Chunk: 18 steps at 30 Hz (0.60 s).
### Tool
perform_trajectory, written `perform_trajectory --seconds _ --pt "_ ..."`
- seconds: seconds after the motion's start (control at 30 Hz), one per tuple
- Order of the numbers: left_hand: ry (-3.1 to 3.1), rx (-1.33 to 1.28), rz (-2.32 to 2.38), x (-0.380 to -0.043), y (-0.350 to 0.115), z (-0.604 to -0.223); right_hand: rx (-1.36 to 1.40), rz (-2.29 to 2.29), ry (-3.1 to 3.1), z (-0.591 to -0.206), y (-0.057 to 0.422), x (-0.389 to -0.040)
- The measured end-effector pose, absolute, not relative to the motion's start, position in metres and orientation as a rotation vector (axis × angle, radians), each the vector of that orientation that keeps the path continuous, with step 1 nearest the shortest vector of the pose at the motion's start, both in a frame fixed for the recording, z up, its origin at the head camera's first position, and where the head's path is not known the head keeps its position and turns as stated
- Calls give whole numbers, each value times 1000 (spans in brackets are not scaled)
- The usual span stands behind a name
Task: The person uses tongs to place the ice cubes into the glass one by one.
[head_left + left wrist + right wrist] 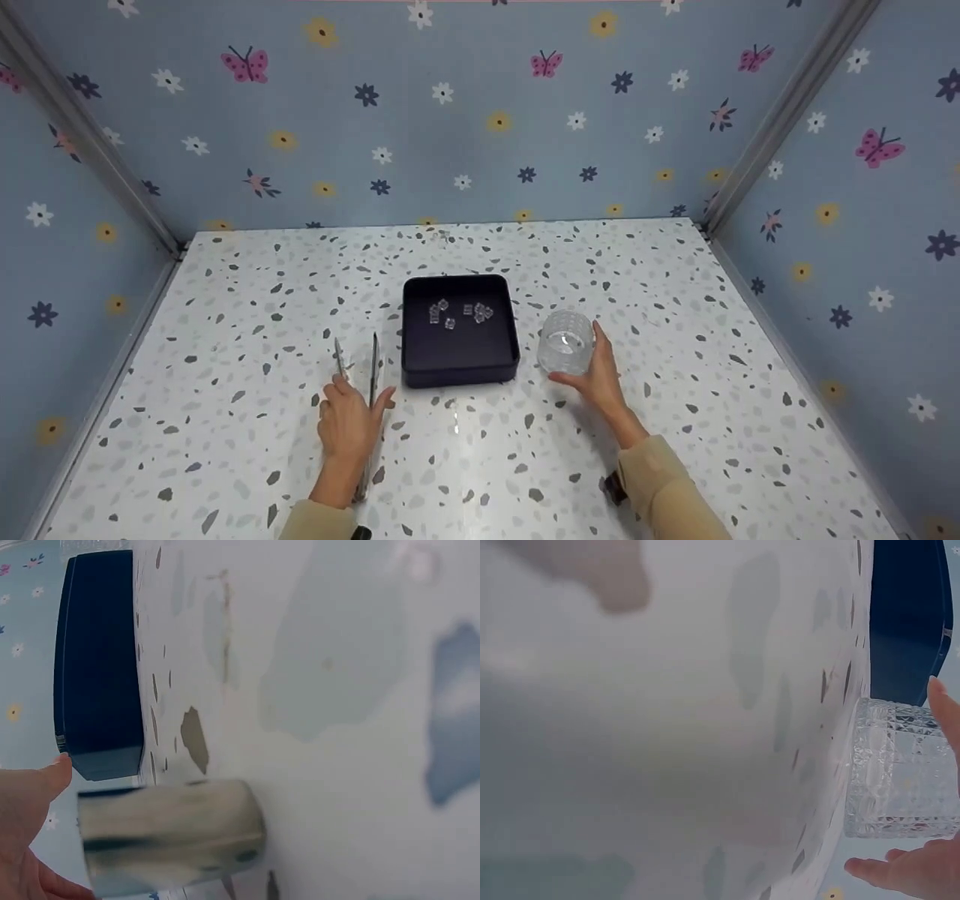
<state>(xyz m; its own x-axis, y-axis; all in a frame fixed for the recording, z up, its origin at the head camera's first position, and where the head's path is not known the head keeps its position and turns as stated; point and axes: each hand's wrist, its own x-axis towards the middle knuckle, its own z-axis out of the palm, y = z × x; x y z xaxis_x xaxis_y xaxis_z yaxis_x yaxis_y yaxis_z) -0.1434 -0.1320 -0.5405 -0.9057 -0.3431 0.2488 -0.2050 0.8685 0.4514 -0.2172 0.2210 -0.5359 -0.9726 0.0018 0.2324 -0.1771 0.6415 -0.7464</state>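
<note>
Metal tongs (373,367) lie on the tabletop with their two arms spread and their tips pointing away from me. My left hand (349,424) is over them, thumb out to the right of one arm, fingers near the other. In the left wrist view the joined end of the tongs (172,836) shows a gap from the thumb (56,776). A clear, patterned glass (566,343) stands upright at the right. Around its near right side my right hand (604,379) spreads thumb and fingers; the right wrist view shows space between the glass (904,772) and the lower fingertips (862,868).
Between the hands sits a dark, square tray (457,375) with low walls. Several clear cubes (450,323) lie inside it in two loose groups. The speckled table (247,315) is bounded by blue patterned walls (465,142) at the back and sides.
</note>
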Motion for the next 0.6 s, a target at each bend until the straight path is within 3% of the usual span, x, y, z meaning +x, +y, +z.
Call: perform_trajectory --seconds 0.6 --pt "-2781 474 -677 -148 -139 -546 4 1400 -2558 -540 211 -233"
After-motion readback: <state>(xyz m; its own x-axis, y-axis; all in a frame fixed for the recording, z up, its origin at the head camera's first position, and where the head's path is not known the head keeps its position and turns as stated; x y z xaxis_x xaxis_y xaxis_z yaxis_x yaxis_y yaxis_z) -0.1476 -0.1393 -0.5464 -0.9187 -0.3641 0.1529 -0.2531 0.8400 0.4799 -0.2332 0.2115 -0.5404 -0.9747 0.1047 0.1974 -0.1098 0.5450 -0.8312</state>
